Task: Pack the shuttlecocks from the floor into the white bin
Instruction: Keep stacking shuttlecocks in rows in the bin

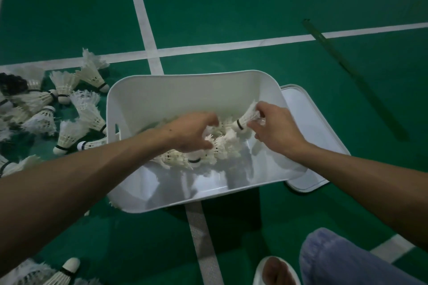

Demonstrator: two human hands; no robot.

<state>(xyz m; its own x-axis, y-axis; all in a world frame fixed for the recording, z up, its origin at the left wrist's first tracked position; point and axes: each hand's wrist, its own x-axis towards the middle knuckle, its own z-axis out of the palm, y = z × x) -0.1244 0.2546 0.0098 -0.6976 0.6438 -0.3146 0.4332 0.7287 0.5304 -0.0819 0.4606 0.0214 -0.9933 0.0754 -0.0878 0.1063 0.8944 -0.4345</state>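
Observation:
The white bin (176, 90) stands on the green court floor in the middle of the view. Several white shuttlecocks (220, 146) lie in a row on its bottom. My left hand (192, 132) reaches into the bin, fingers curled around the feathers of that row. My right hand (275, 127) hovers inside the bin's right end and pinches one shuttlecock (245, 120) by its feathers, cork pointing down and left. A pile of loose shuttlecocks (67, 109) covers the floor left of the bin. More shuttlecocks (60, 273) lie at the bottom left corner.
The bin's white lid (310, 122) lies flat on the floor, partly under the bin's right side. White court lines (231, 45) cross behind the bin. A long dark green strip (354, 76) lies at the right. My knee in blue jeans (342, 261) and a white-slippered foot (275, 271) sit bottom right.

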